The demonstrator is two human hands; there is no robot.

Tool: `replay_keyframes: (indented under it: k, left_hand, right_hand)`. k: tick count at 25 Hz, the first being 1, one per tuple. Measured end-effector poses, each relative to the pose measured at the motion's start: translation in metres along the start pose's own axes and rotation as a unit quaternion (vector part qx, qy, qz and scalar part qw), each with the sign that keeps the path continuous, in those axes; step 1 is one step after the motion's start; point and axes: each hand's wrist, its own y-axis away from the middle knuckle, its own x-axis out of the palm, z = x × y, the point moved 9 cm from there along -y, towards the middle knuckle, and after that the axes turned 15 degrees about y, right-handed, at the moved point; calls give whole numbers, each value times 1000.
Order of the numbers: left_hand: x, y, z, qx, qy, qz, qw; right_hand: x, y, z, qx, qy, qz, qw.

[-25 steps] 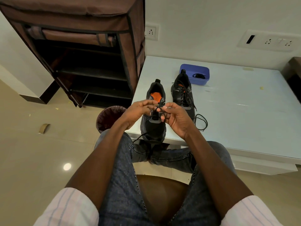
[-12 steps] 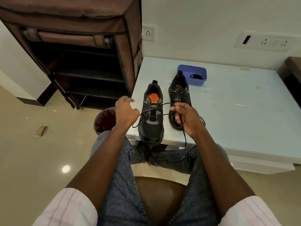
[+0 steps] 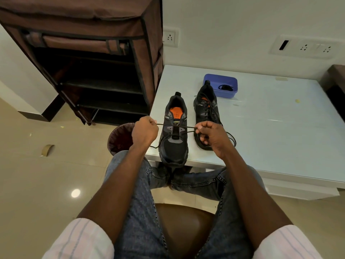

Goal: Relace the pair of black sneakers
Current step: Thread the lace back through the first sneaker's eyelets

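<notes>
A seated person in blue jeans and pale striped sleeves works a thin black shoelace (image 3: 175, 128) across the near black mesh sneaker with the orange insole (image 3: 174, 135), which stands toe-first at the front edge of a white glossy table (image 3: 280, 131). The left hand (image 3: 144, 132) is curled into a fist round one end of the lace, just to the left of the sneaker and off the table's edge; the loose tail of that end drops below the fist toward the knee. The right hand (image 3: 211, 134) pinches the other end between thumb and forefinger, its remaining fingers folded under, just to the right of the sneaker. Between the two hands the lace runs taut, crossing over the tongue above the lower eyelets; which eyelets it passes through cannot be made out from this angle.

The second black sneaker, already laced (image 3: 206, 116), stands beside the first, farther back and partly behind the right hand, with a loop of its lace trailing on the table near the wrist. Behind its heel sits a small blue plastic tray (image 3: 220, 85) holding a dark coiled item. To the left of the table stands a brown fabric-covered shoe rack with dark shelves (image 3: 97, 58), and below the left hand a round dark-red mesh waste bin (image 3: 119, 139) rests on the beige tiled floor (image 3: 37, 184).
</notes>
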Motion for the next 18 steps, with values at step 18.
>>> replay_keyframes:
  k: [18]
  left_hand:
    - [66,21,-25,89,132,213,964]
  right_hand:
    - [37,-5,0,-26,-19,-47,998]
